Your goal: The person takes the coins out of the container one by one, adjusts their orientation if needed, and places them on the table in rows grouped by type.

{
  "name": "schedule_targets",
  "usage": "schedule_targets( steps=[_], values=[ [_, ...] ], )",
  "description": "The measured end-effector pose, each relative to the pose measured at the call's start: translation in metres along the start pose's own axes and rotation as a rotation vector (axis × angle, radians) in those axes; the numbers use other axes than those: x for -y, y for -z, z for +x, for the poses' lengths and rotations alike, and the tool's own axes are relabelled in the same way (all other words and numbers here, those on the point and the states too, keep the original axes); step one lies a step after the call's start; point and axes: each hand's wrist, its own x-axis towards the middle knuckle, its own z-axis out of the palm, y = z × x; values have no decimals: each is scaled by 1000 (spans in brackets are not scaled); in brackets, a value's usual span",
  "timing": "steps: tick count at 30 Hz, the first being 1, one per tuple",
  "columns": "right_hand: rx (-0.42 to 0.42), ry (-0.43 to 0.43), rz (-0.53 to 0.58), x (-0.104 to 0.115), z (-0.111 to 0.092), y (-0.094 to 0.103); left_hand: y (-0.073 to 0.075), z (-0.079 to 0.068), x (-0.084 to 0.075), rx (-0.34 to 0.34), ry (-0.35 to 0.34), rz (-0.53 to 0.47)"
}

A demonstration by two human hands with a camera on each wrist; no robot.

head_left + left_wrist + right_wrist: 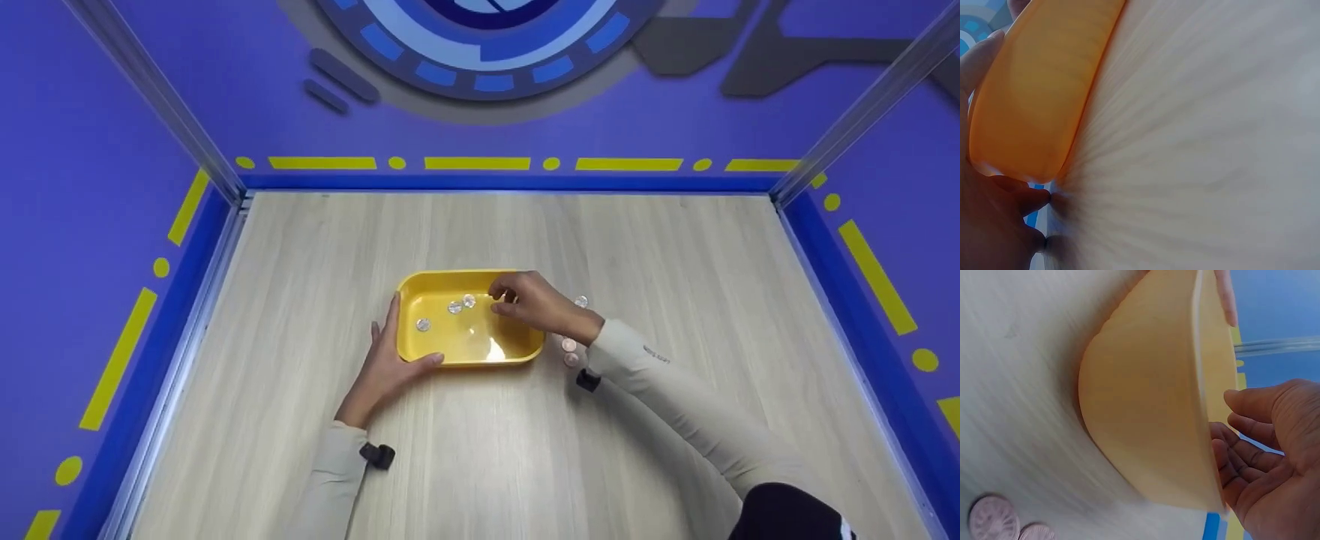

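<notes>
A shallow yellow plastic container (450, 356) sits on the table, with silvery round coins (423, 325) scattered on its floor. My left hand (390, 364) holds its left end, thumb along the front rim and fingers against the left wall. In the left wrist view, fingertips of that hand reach down to the tabletop beside the container wall (1033, 101). My right hand (529, 300) hangs over the container's right end with bent fingers. Thumb and index finger stand slightly apart in the right wrist view, and no coin shows between them; the other fingers curl over the rim.
Several more coins lie on the wooden table (480, 450) right of the container, including one coin (568, 345) beside the right wrist and another coin (581, 301) behind it. Blue panels (480, 135) with yellow marks enclose the back and both sides.
</notes>
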Motion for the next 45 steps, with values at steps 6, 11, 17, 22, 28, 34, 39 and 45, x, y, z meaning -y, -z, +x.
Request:
schedule_targets(
  steps=[6,11,17,22,28,34,39,45],
  values=[
    [30,91,-73,-3,15,-14,0,-1,-1,6,-1,0],
    [31,110,-117,-5,24,-24,0,-1,0,5,5,-4],
    [75,73,-109,-3,34,-30,-1,-2,0,5,18,-5],
    [83,64,-123,-3,40,-33,-1,-1,0,4,16,-2],
    [117,72,-147,-5,41,-36,0,0,1,4,8,-6],
    [152,52,-160,-1,38,-35,0,0,0,-5,-21,4],
    [166,68,-199,1,35,-36,0,-1,-1,-4,-4,4],
    [172,68,-217,3,33,-39,-1,-1,0,1,7,0]
  ],
)
